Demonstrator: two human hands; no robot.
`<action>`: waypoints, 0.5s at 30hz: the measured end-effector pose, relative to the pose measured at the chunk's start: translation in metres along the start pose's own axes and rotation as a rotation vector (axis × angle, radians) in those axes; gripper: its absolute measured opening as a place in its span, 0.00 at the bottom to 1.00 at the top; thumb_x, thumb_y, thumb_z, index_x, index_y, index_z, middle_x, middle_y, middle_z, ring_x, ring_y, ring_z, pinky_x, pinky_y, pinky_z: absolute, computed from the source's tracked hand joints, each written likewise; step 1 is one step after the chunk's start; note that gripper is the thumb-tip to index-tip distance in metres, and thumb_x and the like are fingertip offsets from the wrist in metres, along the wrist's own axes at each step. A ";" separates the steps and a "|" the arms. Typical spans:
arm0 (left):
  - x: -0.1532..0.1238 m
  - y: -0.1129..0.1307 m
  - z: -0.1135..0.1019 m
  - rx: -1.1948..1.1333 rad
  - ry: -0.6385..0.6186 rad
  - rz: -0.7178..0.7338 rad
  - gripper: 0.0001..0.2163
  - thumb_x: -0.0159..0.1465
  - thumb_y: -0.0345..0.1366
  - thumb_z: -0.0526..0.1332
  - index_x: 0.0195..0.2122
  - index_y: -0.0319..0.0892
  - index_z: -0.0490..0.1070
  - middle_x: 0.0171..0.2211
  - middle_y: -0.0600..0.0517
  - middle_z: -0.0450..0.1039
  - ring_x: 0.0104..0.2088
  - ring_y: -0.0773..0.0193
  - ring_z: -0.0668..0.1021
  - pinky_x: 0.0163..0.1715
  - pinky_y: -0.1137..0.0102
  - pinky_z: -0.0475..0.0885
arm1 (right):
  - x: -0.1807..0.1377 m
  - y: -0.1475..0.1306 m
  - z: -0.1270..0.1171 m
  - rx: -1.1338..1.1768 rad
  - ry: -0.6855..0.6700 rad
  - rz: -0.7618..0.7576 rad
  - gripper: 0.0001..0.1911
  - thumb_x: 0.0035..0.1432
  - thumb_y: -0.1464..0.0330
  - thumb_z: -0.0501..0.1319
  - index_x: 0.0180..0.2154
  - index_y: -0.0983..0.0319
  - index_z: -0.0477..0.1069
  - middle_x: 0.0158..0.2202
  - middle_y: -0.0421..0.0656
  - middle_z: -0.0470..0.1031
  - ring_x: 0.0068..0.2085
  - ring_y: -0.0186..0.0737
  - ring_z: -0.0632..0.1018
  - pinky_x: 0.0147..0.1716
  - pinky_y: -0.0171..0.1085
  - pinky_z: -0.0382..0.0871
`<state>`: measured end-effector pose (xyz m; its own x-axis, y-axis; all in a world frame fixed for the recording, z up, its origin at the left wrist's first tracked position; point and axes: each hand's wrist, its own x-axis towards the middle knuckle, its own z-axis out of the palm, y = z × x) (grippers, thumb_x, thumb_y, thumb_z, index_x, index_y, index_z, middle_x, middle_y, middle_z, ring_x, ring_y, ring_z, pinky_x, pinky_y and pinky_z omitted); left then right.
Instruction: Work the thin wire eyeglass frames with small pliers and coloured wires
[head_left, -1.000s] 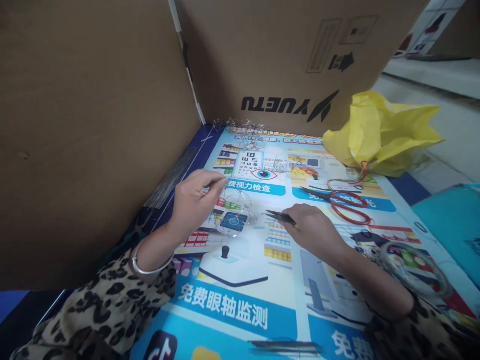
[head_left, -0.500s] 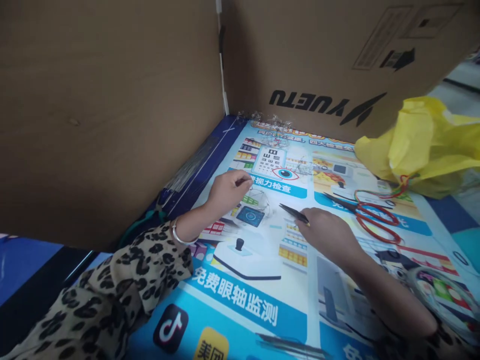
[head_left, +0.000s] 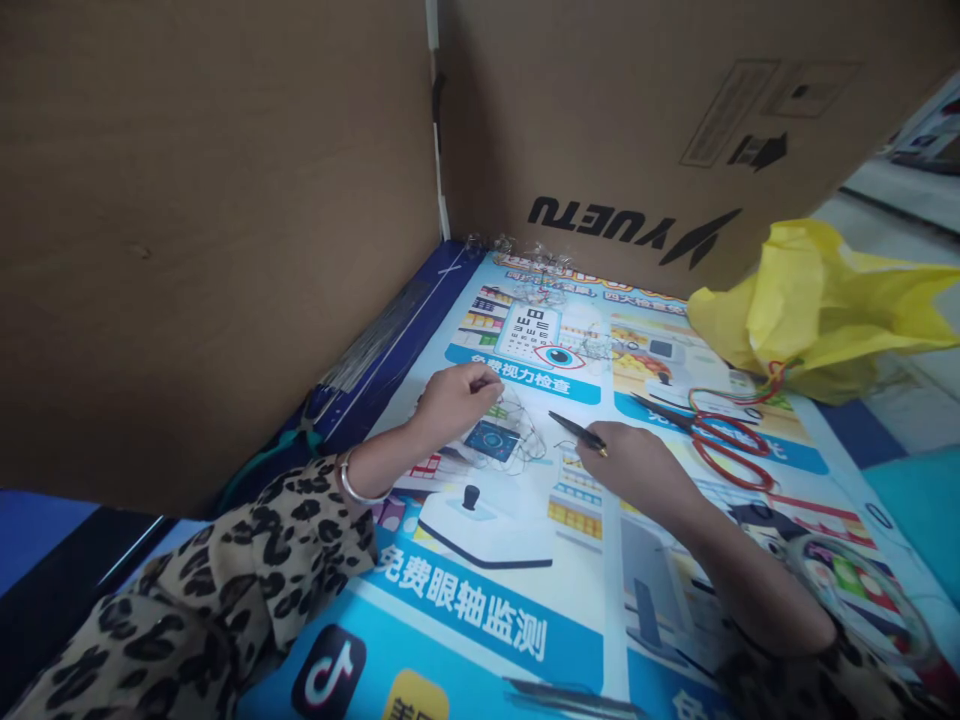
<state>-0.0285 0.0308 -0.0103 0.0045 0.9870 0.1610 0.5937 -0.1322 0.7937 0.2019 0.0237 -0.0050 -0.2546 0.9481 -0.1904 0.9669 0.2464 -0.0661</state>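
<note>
My left hand (head_left: 459, 400) is closed in a pinch over the poster, at the upper end of a tangle of thin wire (head_left: 525, 430) that is curved into a loose loop. In my right hand (head_left: 637, 465) is a slim black pointed tool (head_left: 574, 428) with a gold-coloured spot by my fingers; its handles are hidden in my palm. Its tip points left at the wire, a short gap away. Red-handled scissors (head_left: 731, 455) lie just right of my right hand.
Cardboard walls (head_left: 225, 200) stand left and behind. Several small wire pieces (head_left: 540, 258) lie at the back of the printed poster (head_left: 517, 530). A yellow bag (head_left: 810, 300) with coloured cords sits right. Near the front lie dark thin strips (head_left: 570, 698); a clear round container (head_left: 862, 590) is by my right forearm.
The view has shifted slightly, so most things on the right sit further left. My left hand still pinches, and my right hand keeps hold of the black pointed tool.
</note>
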 end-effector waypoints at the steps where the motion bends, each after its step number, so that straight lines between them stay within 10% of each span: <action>1: 0.000 0.001 0.000 0.002 -0.001 0.000 0.08 0.56 0.38 0.56 0.31 0.42 0.73 0.27 0.55 0.74 0.29 0.67 0.73 0.29 0.75 0.65 | 0.000 0.000 0.000 -0.001 -0.002 -0.005 0.12 0.56 0.64 0.50 0.33 0.61 0.70 0.34 0.45 0.76 0.34 0.42 0.75 0.27 0.35 0.56; 15: -0.002 0.005 -0.004 -0.114 0.120 0.078 0.09 0.59 0.37 0.55 0.32 0.39 0.72 0.28 0.53 0.72 0.31 0.67 0.73 0.30 0.74 0.67 | -0.002 -0.016 -0.002 -0.178 -0.021 -0.051 0.11 0.54 0.70 0.50 0.33 0.63 0.71 0.34 0.50 0.76 0.35 0.48 0.76 0.25 0.37 0.55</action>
<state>-0.0287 0.0277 -0.0045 -0.0534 0.9561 0.2882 0.5005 -0.2242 0.8362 0.1871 0.0184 -0.0017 -0.3018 0.9295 -0.2120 0.9398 0.3274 0.0981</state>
